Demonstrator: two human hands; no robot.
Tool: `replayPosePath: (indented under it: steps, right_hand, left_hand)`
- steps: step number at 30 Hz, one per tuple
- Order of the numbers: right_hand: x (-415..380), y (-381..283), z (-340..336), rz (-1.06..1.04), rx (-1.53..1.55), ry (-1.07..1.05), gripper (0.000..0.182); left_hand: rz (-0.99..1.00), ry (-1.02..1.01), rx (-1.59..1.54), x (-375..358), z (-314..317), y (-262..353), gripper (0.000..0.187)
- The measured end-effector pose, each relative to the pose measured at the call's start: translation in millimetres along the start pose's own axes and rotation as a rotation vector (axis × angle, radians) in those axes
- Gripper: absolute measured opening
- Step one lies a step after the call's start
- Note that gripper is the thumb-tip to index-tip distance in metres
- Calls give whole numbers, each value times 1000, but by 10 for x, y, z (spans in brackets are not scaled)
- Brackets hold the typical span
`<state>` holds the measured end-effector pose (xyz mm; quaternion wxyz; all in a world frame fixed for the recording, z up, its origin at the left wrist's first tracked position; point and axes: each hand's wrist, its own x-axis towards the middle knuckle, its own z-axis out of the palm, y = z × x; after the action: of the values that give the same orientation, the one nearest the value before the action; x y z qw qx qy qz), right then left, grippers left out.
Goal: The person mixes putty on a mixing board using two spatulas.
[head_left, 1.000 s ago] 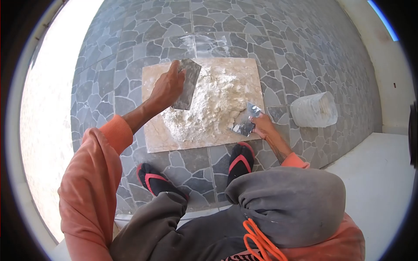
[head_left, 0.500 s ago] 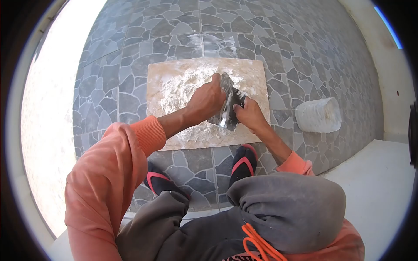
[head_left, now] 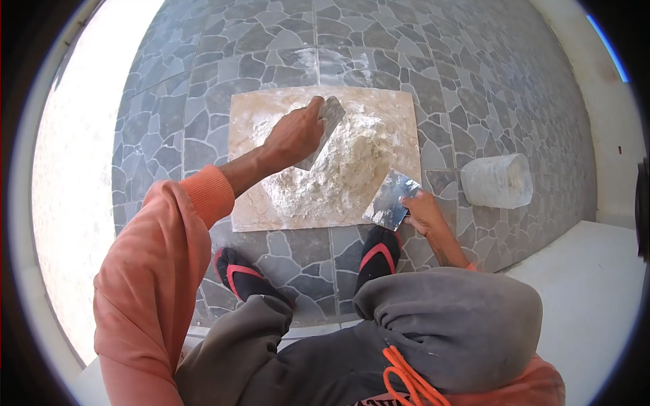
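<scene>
My left hand (head_left: 298, 135) is closed round the handle of a plastering trowel (head_left: 331, 120), its long metal blade tilted over the left part of a white powdery heap (head_left: 349, 166). The handle itself is mostly hidden by my fingers. Lower right, my right hand (head_left: 425, 213) grips a flat rectangular metal scraper (head_left: 391, 201), thumb on its face. White smears mark the shiny blade, held above the near right corner of a beige tile or board (head_left: 254, 108). The heap spreads over the middle of that board, loose and lumpy.
A whitish translucent plastic container (head_left: 497, 181) rests on the stone-patterned floor (head_left: 271, 40) to the right. My feet in black socks and red-strapped sandals (head_left: 245, 271) are close to the board's near edge. A wall (head_left: 609, 122) rises at the right.
The two tools have come apart. My left hand has moved left and slightly away with the trowel; my right has moved right and nearer me with the scraper. More of the heap shows.
</scene>
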<state>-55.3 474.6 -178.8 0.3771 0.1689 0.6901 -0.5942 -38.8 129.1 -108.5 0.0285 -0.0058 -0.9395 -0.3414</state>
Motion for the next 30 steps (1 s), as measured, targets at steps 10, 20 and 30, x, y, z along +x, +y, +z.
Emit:
replayPosePath:
  steps: [10,20,30]
  right_hand:
    - [45,810,781,18,294,153,15]
    - [-79,484,971,-99,389,58,19]
    - [-51,-675,1159,-289,115,-95,25]
  left_hand:
    - [19,-99,-9,-35,-292,117,37]
    - [142,-234,-13,-187,-65,377,30]
    - [128,-178,40,-101,151,478,30]
